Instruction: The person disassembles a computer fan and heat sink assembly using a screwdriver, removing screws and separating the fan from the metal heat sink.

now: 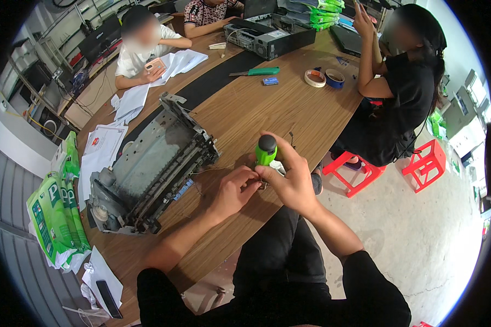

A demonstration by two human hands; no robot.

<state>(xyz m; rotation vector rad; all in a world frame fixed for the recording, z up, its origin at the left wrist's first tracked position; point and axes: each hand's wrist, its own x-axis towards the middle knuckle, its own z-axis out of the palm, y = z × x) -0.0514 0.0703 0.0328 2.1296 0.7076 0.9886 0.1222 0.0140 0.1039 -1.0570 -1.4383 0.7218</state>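
My right hand (293, 182) is closed round a screwdriver with a green handle (265, 156) and a dark cap, held upright over the table's near edge. Close against it, my left hand (234, 189) pinches something small at the screwdriver's lower end; the fingers hide most of it. A small white part (278, 167) shows behind the handle, partly covered by my right hand. To the left lies a stripped grey metal machine chassis (153, 144) with a roller bar, like a printer's inside. A thin wire (210, 169) runs from it toward my hands.
A green box cutter (263, 71), a small blue box (270, 81) and tape rolls (315, 78) lie farther back. An opened computer case (273, 41) stands beyond. Papers (101, 150) and green paper packs (57, 218) are at left. People sit across and at right, near red stools (354, 173).
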